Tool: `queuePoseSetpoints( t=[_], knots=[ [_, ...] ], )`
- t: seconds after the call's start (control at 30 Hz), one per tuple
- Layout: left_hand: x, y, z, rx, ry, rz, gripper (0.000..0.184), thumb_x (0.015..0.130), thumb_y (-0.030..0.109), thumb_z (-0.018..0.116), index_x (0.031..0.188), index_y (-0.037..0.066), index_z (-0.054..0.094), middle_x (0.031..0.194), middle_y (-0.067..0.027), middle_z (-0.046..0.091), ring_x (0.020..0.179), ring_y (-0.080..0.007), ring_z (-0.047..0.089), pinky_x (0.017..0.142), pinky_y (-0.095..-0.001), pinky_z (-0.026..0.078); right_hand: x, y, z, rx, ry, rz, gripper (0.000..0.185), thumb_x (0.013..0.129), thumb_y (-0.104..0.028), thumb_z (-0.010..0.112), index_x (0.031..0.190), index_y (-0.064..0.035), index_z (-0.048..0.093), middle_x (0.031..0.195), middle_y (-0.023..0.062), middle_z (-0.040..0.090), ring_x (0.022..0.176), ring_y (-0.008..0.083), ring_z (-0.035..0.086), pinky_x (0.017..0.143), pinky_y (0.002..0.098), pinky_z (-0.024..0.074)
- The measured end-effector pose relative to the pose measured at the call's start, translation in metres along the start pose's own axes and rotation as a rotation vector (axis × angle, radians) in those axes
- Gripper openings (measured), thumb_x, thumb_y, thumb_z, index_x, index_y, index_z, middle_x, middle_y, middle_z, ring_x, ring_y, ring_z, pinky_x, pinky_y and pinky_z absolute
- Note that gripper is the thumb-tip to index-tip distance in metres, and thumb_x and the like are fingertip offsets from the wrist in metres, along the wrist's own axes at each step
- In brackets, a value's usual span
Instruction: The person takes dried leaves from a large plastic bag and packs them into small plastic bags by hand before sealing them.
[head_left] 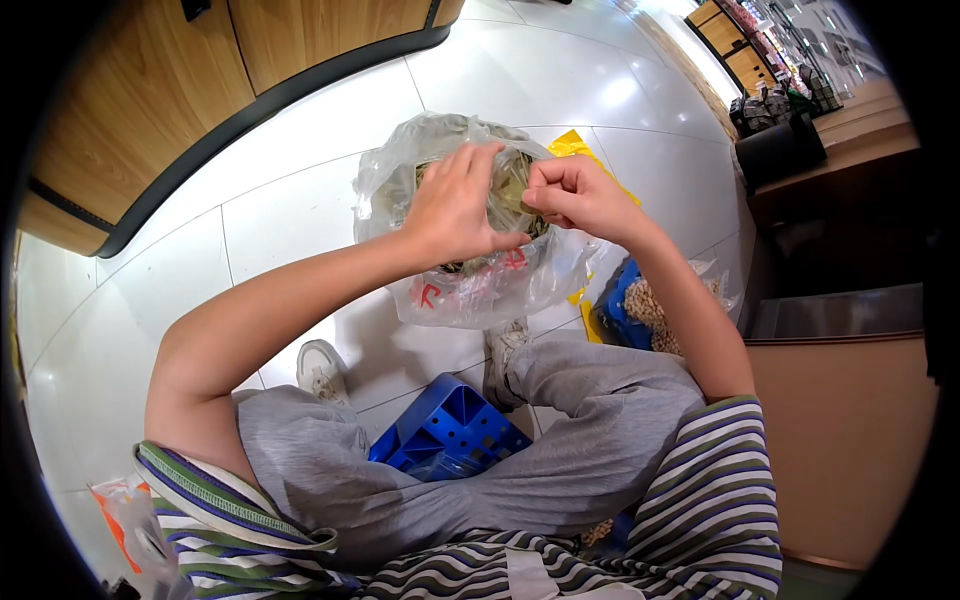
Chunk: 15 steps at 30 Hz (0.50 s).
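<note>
A large clear plastic bag (440, 300) with red writing stands on the floor in front of me, its mouth spread wide. Inside lie thin, dry, greenish-brown stalks or leaves (520, 165). My left hand (455, 205) is over the bag's mouth, fingers stretched forward and thumb apart, with nothing visibly gripped. Facing it from the right, my right hand (575, 195) has its fingers curled in a pinch. At those fingertips shows a thin, pale yellow-green piece (511, 193); its exact kind is unclear.
Between my legs is a blue plastic crate or stool (450, 430). A blue basket (622, 312) with bagged tan, nut-like pieces (648, 310) stands right, near a yellow sheet (572, 145). Wooden cabinets (150, 100) line the left; a brown box (840, 440) stands right.
</note>
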<state>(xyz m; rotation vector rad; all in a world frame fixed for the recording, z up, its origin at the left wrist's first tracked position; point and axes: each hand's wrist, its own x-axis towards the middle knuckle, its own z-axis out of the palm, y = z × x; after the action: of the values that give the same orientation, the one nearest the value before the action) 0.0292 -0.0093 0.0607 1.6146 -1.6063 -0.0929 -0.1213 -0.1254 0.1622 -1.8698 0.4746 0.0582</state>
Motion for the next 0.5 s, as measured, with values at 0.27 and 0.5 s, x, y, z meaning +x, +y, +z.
queuePoseSetpoints(
  t=[0.27,0.5],
  knots=[
    [-0.001,-0.002,-0.002,-0.030,-0.039,-0.047,0.104,0.063,0.049,0.087,0.141,0.003,0.037,0.123,-0.0183,0.052,0.118,-0.0347,0.053,0.101,-0.0485,0.040,-0.011,-0.004,-0.016,0.189,-0.074,0.121,0.025,0.094,-0.021,0.063,0.074,-0.0099,0.052,0.058,-0.0046,0.047,0.047,0.0029,0.038,0.043,0.0208,0.0268],
    [-0.003,0.002,-0.001,-0.063,-0.063,-0.038,0.103,0.062,0.049,0.086,0.140,0.001,0.039,0.125,-0.0188,0.053,0.120,-0.0357,0.052,0.102,-0.0478,0.039,-0.003,0.005,-0.015,0.216,-0.007,0.149,0.018,0.094,-0.016,0.059,0.079,-0.0081,0.053,0.062,-0.0030,0.049,0.049,0.0036,0.040,0.045,0.0203,0.0290]
  ],
)
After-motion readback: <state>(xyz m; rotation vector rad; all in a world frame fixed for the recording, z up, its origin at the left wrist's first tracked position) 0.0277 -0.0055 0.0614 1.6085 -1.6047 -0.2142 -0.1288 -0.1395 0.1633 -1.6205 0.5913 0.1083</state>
